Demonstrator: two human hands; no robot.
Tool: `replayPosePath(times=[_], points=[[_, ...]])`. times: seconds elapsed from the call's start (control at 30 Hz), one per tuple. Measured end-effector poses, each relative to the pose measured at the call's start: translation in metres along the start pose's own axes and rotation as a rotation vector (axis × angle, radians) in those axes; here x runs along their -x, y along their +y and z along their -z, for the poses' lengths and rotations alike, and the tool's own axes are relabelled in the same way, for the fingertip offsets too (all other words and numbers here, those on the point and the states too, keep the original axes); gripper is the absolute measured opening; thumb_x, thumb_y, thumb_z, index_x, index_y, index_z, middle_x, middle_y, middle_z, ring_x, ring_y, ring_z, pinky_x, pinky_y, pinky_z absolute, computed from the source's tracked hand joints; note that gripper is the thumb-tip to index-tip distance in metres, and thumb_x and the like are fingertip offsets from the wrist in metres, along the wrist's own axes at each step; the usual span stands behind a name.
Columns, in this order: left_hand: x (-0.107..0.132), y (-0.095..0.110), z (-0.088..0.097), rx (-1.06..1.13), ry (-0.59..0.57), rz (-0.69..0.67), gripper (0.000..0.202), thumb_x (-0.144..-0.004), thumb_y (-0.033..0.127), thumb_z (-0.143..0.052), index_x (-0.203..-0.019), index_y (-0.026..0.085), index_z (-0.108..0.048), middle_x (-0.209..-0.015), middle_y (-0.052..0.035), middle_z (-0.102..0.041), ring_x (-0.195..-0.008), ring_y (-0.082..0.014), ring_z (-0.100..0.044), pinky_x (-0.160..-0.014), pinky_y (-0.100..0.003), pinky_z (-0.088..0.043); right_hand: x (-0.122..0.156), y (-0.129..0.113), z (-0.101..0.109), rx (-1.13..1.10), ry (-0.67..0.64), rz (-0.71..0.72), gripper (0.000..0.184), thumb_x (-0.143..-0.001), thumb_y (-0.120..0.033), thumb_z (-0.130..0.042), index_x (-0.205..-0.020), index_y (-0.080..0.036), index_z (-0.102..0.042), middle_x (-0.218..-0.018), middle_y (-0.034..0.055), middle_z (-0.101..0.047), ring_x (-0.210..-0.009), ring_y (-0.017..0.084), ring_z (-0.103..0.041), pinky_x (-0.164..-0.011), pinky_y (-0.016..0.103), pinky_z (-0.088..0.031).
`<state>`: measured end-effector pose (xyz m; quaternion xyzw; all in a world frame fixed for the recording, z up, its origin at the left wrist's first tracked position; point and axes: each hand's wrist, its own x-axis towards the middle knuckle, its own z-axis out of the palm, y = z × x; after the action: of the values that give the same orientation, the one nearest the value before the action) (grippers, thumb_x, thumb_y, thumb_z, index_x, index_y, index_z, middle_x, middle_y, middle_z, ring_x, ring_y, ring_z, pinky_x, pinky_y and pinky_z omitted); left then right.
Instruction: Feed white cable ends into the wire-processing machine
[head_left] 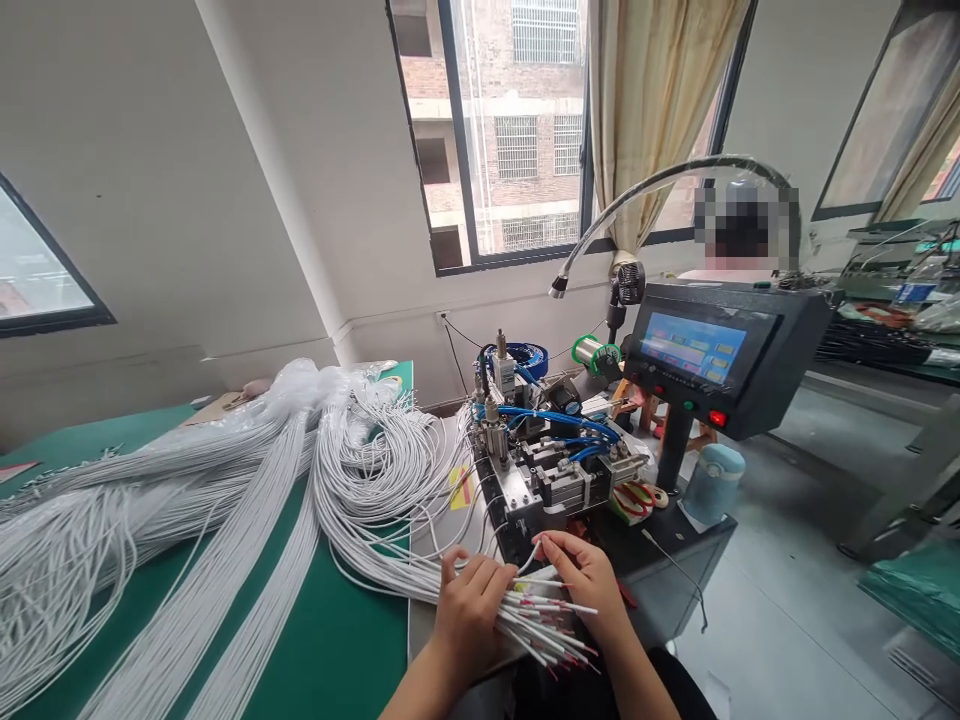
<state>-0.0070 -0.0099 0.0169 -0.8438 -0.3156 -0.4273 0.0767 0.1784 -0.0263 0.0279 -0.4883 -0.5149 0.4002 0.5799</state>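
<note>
My left hand (466, 603) is closed around a bundle of white cables (537, 620) whose ends carry red and white stripped wires that fan out to the right. My right hand (583, 578) rests against the same cable ends and pinches a single white cable (531, 556) that curves up toward the front of a small metal machine (541, 468). The machine has blue air hoses and steel jaws and stands directly behind both hands.
Large bundles of white cables (225, 500) cover the green table (345, 650) to the left. A black control box with a lit screen (697, 350), a light blue cup (712, 483), a solder spool (592, 352) and a gooseneck hose (652, 190) are on the right. Another person sits behind the box.
</note>
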Motion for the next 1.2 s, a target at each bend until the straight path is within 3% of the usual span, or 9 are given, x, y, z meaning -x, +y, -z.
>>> replayPosePath(times=[0.2,0.43,0.63,0.83,1.0,1.2], points=[[0.0,-0.003,-0.001,-0.017,-0.049,0.04,0.033,-0.081,0.013,-0.038,-0.1,0.025,-0.062,-0.074,-0.0012,-0.066,-0.071,-0.0169,-0.059,-0.088,-0.037,-0.025,-0.009,0.01,0.015,-0.075,-0.163,-0.099,0.037,-0.078,-0.051,-0.065,-0.083,-0.015,-0.07,-0.072,0.005,-0.063,-0.065,0.019,-0.055,-0.057,0.026,-0.043],[0.0,-0.005,-0.005,-0.071,-0.169,0.092,0.041,-0.075,0.009,-0.045,-0.109,0.029,-0.06,-0.081,-0.0003,-0.066,-0.079,-0.0185,-0.058,-0.089,-0.04,-0.023,-0.019,0.026,0.028,0.301,-0.143,0.016,0.025,-0.083,-0.038,-0.058,-0.077,-0.016,-0.066,-0.068,0.0023,-0.06,-0.062,0.018,-0.053,-0.056,0.026,-0.038],[-0.004,-0.004,-0.006,-0.1,-0.193,0.139,0.042,-0.072,0.011,-0.051,-0.109,0.028,-0.061,-0.085,-0.0021,-0.066,-0.083,-0.0205,-0.058,-0.088,-0.041,-0.023,-0.029,0.04,0.023,0.377,-0.135,0.107,0.024,-0.086,-0.035,-0.052,-0.071,-0.017,-0.058,-0.067,0.0009,-0.056,-0.063,0.017,-0.051,-0.059,0.026,-0.037],[-0.003,-0.005,-0.008,-0.126,-0.202,0.141,0.045,-0.071,0.011,-0.055,-0.111,0.029,-0.062,-0.087,-0.0012,-0.066,-0.086,-0.0203,-0.058,-0.088,-0.041,-0.023,-0.032,0.051,0.022,0.246,-0.197,0.057,0.026,-0.086,-0.039,-0.049,-0.072,-0.018,-0.053,-0.068,-0.0005,-0.051,-0.065,0.016,-0.046,-0.061,0.025,-0.035],[-0.004,-0.004,-0.008,-0.13,-0.199,0.15,0.041,-0.072,0.016,-0.057,-0.11,0.03,-0.063,-0.086,-0.0018,-0.066,-0.085,-0.0207,-0.057,-0.088,-0.042,-0.023,-0.037,0.065,0.018,0.04,-0.212,-0.115,0.032,-0.077,-0.044,-0.053,-0.061,-0.018,-0.046,-0.057,-0.0035,-0.038,-0.056,0.013,-0.036,-0.054,0.025,-0.028],[-0.005,-0.005,-0.008,-0.144,-0.209,0.167,0.034,-0.072,0.019,-0.059,-0.103,0.031,-0.065,-0.085,-0.0014,-0.067,-0.085,-0.0218,-0.057,-0.084,-0.04,-0.024,-0.038,0.068,0.011,-0.167,-0.195,-0.291,0.032,-0.067,-0.045,-0.059,-0.057,-0.018,-0.045,-0.054,-0.0044,-0.036,-0.053,0.011,-0.032,-0.051,0.024,-0.026]])
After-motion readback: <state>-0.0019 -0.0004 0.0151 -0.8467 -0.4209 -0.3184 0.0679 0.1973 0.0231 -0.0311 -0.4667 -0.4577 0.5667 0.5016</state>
